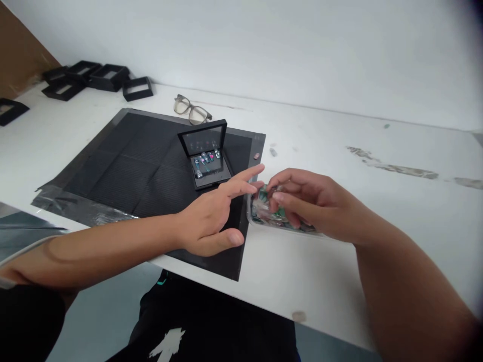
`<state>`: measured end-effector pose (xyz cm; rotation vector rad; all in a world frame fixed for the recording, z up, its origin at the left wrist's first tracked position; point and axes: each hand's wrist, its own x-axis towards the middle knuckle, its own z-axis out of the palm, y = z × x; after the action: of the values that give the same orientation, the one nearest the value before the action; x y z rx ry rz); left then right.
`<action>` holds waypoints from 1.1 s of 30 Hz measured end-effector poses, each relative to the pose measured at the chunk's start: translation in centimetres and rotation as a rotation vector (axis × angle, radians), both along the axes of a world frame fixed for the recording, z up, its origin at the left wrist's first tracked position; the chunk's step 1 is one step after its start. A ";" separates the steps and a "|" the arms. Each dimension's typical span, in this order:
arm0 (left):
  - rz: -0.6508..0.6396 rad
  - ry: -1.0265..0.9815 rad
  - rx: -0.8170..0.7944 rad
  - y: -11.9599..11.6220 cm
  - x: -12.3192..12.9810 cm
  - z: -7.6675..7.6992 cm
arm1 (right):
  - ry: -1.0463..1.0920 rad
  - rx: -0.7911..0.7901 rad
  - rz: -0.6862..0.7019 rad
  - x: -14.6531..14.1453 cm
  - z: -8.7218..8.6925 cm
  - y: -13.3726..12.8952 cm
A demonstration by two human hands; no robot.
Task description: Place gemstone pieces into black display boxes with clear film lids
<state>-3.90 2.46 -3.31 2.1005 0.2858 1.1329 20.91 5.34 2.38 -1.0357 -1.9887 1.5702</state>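
My left hand [217,211] reaches over the right edge of the black mat [139,156]. Its fingers are stretched apart, the fingertips near the rim of a clear plastic tray [249,216]. Shiny green and pale pieces [264,203] lie in the tray, too small to name. Over it, my right hand [309,201] has its fingers curled and drawn together; whatever they may grip is hidden. Just beyond my left hand stands an open black case [209,183] with a mirrored lid [206,140]. Several decorated false nails [205,158] rest inside it.
Eyeglasses [192,109] lie behind the mat. Black box frames [109,77] are gathered at the back left, against the white wall [264,50]. A few small bits [256,156] are scattered on the white table [309,271], which has worn marks at right.
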 end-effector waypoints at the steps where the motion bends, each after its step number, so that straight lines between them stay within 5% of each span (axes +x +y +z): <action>1: 0.002 0.013 -0.005 0.0 0.0 -0.1 | 0.043 -0.017 0.005 0.0 0.1 0.0; 15: 0.083 0.213 0.052 -0.2 -0.4 1.2 | 0.184 0.029 -0.102 0.3 0.6 0.1; 33: 0.113 0.244 0.058 -0.2 -0.7 0.9 | 0.289 0.046 -0.181 0.7 0.4 0.1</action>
<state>-4.56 2.22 -2.37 2.3015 0.4980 0.9571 21.62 5.39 2.78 -0.8866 -1.6813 1.4765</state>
